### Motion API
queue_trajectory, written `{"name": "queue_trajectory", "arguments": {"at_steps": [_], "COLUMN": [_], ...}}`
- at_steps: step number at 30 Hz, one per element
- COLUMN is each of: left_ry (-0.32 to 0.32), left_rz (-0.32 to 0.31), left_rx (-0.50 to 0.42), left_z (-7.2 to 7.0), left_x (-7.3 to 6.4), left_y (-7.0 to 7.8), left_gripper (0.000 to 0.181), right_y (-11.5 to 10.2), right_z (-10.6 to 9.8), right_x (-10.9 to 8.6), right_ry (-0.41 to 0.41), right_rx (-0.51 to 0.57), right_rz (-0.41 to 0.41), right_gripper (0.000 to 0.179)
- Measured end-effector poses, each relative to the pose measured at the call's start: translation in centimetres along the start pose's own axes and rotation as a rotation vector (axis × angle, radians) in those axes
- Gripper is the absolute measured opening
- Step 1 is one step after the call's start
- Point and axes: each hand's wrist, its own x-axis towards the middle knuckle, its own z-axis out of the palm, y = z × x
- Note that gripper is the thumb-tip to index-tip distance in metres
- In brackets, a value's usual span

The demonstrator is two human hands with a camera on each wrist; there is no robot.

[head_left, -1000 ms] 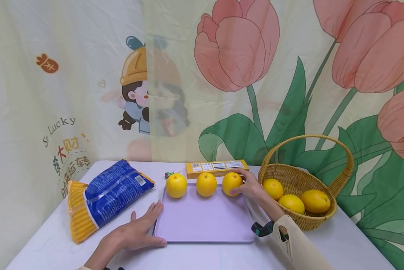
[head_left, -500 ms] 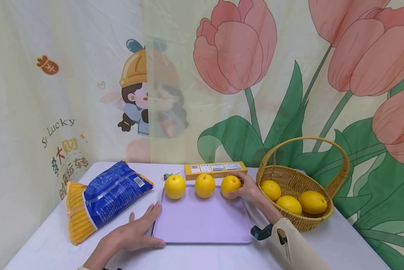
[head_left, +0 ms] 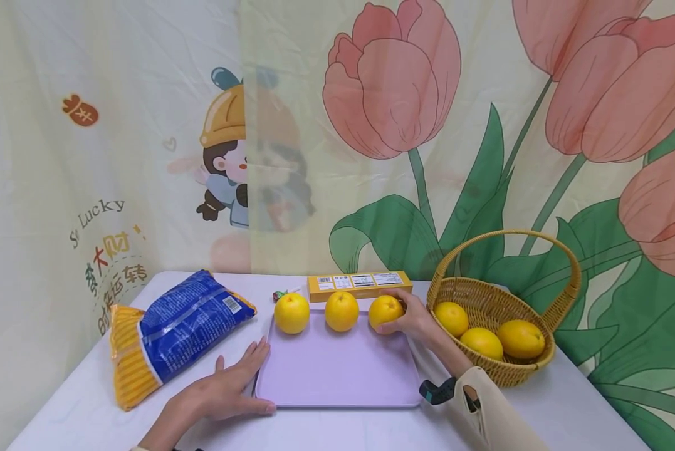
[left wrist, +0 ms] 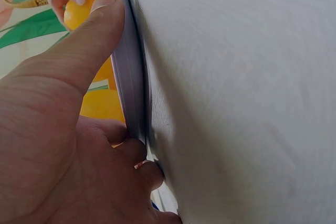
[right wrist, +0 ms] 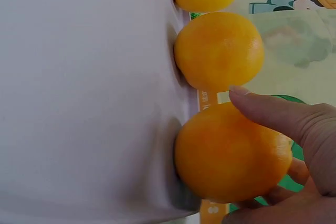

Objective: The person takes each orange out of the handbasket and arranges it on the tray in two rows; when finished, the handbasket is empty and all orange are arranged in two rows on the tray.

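My right hand (head_left: 416, 316) holds the rightmost orange (head_left: 383, 313) at the far right corner of a lilac tray (head_left: 337, 376). In the right wrist view, the thumb (right wrist: 278, 116) lies on one side of this orange (right wrist: 231, 153) and the other fingers curl beneath it. A middle orange (head_left: 341, 311) and a left orange (head_left: 292, 313) complete a row along the tray's far edge. At the tray's left side rests my left hand (head_left: 224, 388), fingers extended and thumb at the near corner. The left wrist view has its thumb (left wrist: 86, 40) against the tray's rim (left wrist: 128, 61).
A wicker basket (head_left: 506, 300) with several yellow fruits stands at right. Behind the tray lie a yellow box (head_left: 360, 285) and a small wrapped lollipop (head_left: 279, 294). A blue and yellow bag (head_left: 185, 332) lies at left. A printed curtain (head_left: 292, 138) hangs behind the table.
The head view has shifted slightly, so everything sits a little lower and to the left. My right hand stays on the rightmost orange and my left hand stays at the tray's edge.
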Motion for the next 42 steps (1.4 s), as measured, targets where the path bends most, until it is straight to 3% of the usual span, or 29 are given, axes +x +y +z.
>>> {"name": "queue_trajectory", "arguments": {"at_steps": [7,13,18,23,29,36,42], "left_ry": [0.009,0.005,0.002,-0.001,-0.004,-0.003,-0.003], "left_rz": [-0.027,-0.036,-0.041,-0.033,-0.022,-0.018,-0.018], "left_rx": [-0.004,-0.006,-0.007,-0.016,-0.034,-0.045,-0.031], "left_z": [-0.1,-0.2,-0.5,-0.5,-0.3,-0.1,-0.2], "left_x": [-0.1,-0.1,0.0,-0.1,-0.2,-0.4,-0.1], "left_y": [0.3,0.5,0.7,0.7,0.5,0.2,0.3], "left_gripper": [0.117,0.118,0.118,0.118,0.119,0.119,0.118], "right_y": [-2.5,-4.6,-4.6,-3.0,-0.2,2.4,3.1], "right_z": [-2.6,-7.4,-11.5,-14.1,-15.2,-15.5,-15.9], "right_x": [-1.8,-4.4,-5.8,-5.5,-3.7,-1.5,-0.3], "right_ry": [0.020,-0.075,-0.133,-0.129,-0.115,-0.245,-0.315], "right_rx": [-0.070,-0.024,-0.016,-0.056,-0.158,-0.247,-0.335], "right_rz": [-0.143,-0.229,-0.269,-0.223,-0.106,-0.016,0.045], "right_gripper": [0.087,0.071,0.057,0.057,0.055,0.065,0.065]}}
